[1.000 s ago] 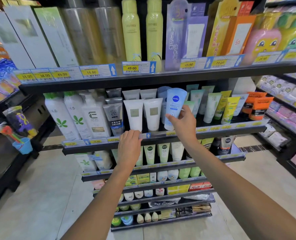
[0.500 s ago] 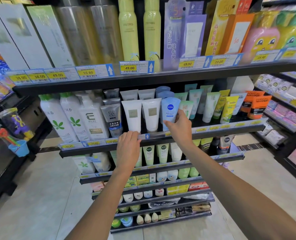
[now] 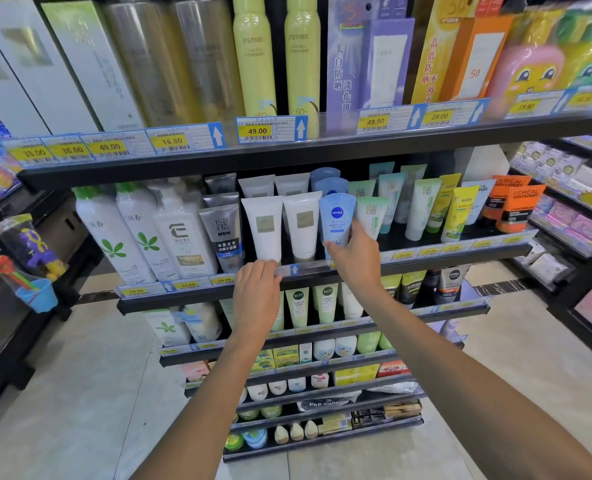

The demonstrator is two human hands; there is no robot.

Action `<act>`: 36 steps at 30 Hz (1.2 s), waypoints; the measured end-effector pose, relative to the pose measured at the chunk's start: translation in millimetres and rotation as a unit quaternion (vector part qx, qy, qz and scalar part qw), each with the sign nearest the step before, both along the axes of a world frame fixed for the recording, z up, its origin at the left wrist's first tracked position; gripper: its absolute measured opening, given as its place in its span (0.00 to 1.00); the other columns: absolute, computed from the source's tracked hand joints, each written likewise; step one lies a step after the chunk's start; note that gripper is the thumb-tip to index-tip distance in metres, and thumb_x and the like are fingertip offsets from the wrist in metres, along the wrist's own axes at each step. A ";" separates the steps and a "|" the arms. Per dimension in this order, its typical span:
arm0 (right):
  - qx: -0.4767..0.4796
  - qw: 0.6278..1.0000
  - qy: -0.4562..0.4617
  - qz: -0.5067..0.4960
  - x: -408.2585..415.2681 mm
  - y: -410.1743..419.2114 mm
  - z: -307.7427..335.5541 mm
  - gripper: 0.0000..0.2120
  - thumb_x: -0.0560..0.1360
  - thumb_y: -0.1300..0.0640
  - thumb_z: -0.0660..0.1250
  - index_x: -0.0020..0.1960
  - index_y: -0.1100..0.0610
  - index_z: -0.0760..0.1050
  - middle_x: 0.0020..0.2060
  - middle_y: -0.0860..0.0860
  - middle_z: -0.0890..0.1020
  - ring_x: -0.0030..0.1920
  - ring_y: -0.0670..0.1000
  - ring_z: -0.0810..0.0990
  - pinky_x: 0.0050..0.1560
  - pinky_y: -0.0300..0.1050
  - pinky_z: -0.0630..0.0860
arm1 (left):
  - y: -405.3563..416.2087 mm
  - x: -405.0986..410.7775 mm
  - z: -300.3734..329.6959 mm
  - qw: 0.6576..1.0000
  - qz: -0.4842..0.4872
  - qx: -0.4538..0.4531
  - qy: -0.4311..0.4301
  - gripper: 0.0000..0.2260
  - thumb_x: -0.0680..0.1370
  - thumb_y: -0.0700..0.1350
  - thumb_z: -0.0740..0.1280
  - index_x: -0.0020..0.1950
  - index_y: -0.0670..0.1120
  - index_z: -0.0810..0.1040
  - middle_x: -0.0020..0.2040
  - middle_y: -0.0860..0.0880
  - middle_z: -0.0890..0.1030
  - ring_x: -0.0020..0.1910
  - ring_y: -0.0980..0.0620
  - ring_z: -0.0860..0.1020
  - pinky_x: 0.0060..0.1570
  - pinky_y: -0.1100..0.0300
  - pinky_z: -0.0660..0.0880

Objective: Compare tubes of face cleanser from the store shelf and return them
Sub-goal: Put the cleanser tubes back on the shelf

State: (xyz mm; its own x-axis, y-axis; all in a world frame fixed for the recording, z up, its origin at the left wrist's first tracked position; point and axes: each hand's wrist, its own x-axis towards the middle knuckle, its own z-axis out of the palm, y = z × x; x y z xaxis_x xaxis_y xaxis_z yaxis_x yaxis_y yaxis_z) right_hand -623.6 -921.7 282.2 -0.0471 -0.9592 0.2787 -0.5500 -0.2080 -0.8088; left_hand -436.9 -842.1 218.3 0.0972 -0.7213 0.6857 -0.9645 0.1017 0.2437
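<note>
The right hand (image 3: 355, 261) was up at the second shelf (image 3: 460, 259), its fingers (image 3: 339, 244) curled around the lower end of the blue Nivea tube (image 3: 336, 218), thumb on the tube's right edge. The tube stood upright, long axis vertical, flat crimped end pointing up and the cap end down inside the grip. It was pale blue with a round dark-blue Nivea badge near the top and small print beneath. It sat in the front row, with more blue tubes (image 3: 327, 183) lined up straight behind it.

Just left of those fingers stood two white tubes (image 3: 280, 226), each with a small square beige label, upright as well. Just right of them was a pale green tube (image 3: 374, 216).

The left hand (image 3: 256, 296) was lower and to the left, fingers bent and together, tips resting at the shelf's front edge right under the left white tube's cap; I couldn't tell if they pinched anything. Further left of that hand, a grey tube marked MEN (image 3: 223, 237) stood upright
</note>
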 end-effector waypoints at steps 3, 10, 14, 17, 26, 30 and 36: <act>-0.003 1.000 0.004 -0.008 0.6 1.0 -1.2 0.19 0.74 0.49 0.76 0.57 0.54 0.72 0.52 0.51 0.83 0.49 0.52 0.82 0.46 0.54 0.84 | 0.5 -0.3 -0.3 1.000 0.002 0.001 0.001 0.10 0.77 0.38 0.74 0.58 0.41 0.81 0.49 0.45 0.81 0.47 0.43 0.78 0.53 0.46 0.77; -0.014 0.999 0.010 -0.033 6.5 5.0 -2.4 0.20 0.73 0.49 0.78 0.55 0.54 0.71 0.49 0.50 0.81 0.48 0.51 0.80 0.41 0.45 0.78 | 0.6 0.0 -0.1 1.000 0.000 -0.003 0.001 0.10 0.77 0.39 0.73 0.57 0.42 0.80 0.48 0.46 0.81 0.47 0.44 0.77 0.53 0.48 0.76; -0.013 0.999 0.024 -0.045 9.1 4.4 -2.4 0.20 0.74 0.50 0.77 0.57 0.54 0.70 0.51 0.50 0.81 0.49 0.52 0.80 0.42 0.47 0.79 | 1.3 0.5 -0.9 1.000 -0.001 -0.004 0.001 0.10 0.77 0.39 0.73 0.58 0.42 0.80 0.49 0.46 0.81 0.48 0.44 0.77 0.54 0.47 0.77; -0.004 0.998 0.034 -0.053 9.8 3.6 -1.7 0.20 0.74 0.50 0.76 0.56 0.54 0.69 0.51 0.52 0.82 0.48 0.53 0.82 0.44 0.51 0.82 | 1.0 -0.1 -0.7 1.000 0.000 -0.004 0.001 0.10 0.77 0.38 0.74 0.58 0.41 0.80 0.49 0.46 0.81 0.48 0.44 0.77 0.54 0.47 0.77; -0.020 0.998 0.039 -0.048 8.6 4.7 -3.6 0.20 0.75 0.47 0.75 0.57 0.55 0.70 0.51 0.52 0.82 0.49 0.54 0.81 0.42 0.49 0.79 | 2.5 -1.7 1.3 1.000 0.001 -0.001 0.005 0.11 0.76 0.38 0.74 0.58 0.41 0.80 0.49 0.45 0.81 0.48 0.43 0.77 0.54 0.46 0.78; -0.025 0.998 0.023 -0.045 8.0 4.7 -3.2 0.20 0.75 0.47 0.75 0.59 0.55 0.71 0.53 0.52 0.83 0.50 0.53 0.81 0.44 0.49 0.80 | 1.8 -1.1 -0.6 1.000 0.007 -0.002 0.001 0.11 0.76 0.37 0.74 0.57 0.42 0.80 0.48 0.46 0.80 0.47 0.44 0.76 0.53 0.48 0.77; -0.030 0.999 0.013 -0.043 7.6 6.4 -1.1 0.20 0.75 0.47 0.75 0.59 0.54 0.72 0.52 0.51 0.83 0.50 0.53 0.82 0.46 0.53 0.82 | 1.8 -1.8 -0.2 1.000 0.009 0.004 0.003 0.12 0.76 0.37 0.74 0.58 0.42 0.80 0.49 0.46 0.80 0.48 0.44 0.77 0.54 0.48 0.76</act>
State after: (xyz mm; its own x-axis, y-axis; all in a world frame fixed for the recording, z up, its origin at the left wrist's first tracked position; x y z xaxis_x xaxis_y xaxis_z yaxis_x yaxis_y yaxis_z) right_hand -616.0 -915.3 281.1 -0.1203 -0.9333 0.3384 -0.5882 -0.2076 -0.7816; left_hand -438.6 -840.3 218.1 0.1147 -0.7243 0.6799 -0.9648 0.0819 0.2499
